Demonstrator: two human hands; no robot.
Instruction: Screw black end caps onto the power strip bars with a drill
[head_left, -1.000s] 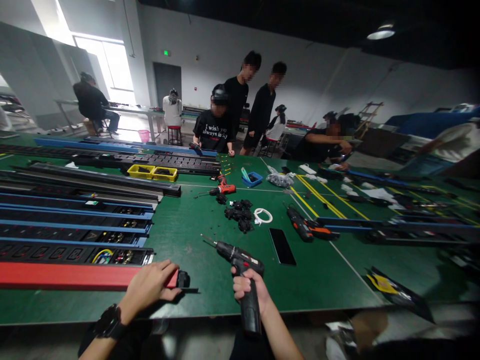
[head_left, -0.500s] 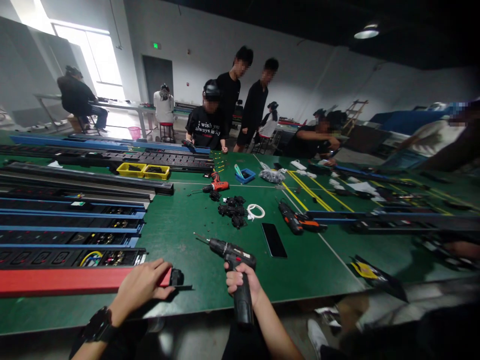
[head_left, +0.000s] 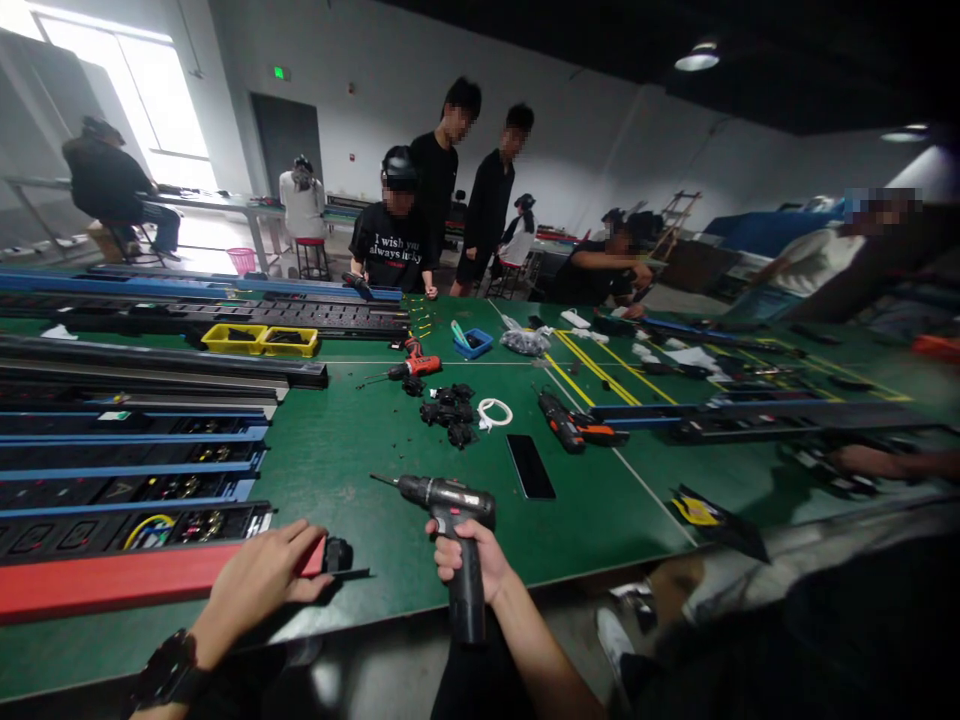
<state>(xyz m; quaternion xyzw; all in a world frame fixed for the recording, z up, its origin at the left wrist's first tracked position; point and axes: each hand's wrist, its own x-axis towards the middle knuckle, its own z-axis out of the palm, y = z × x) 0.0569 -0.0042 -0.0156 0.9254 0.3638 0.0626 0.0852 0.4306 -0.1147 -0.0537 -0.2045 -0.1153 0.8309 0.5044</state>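
My left hand (head_left: pixel 266 575) grips the right end of a long red bar (head_left: pixel 112 585), thumb on the near side and fingers over the top. A black end piece (head_left: pixel 337 553) sticks out past the bar's end. My right hand (head_left: pixel 469 560) is wrapped round the handle of a black power drill (head_left: pixel 450 497), whose bit points left above the green table. Just behind the red bar lies a black strip with sockets (head_left: pixel 75 533), its wiring exposed at the right end.
Beyond the drill lie a phone (head_left: pixel 531 466), black parts (head_left: pixel 450 412), a white cable coil (head_left: pixel 495 413), a red drill (head_left: pixel 414 367) and another drill (head_left: pixel 562 422). Yellow trays (head_left: pixel 259 340) stand back left. A person's hand (head_left: pixel 862 461) is at the right.
The view has turned slightly, so most things appear further left. My left hand keeps its hold on the red bar and my right hand still holds the drill. A co-worker's arm shows more at right.
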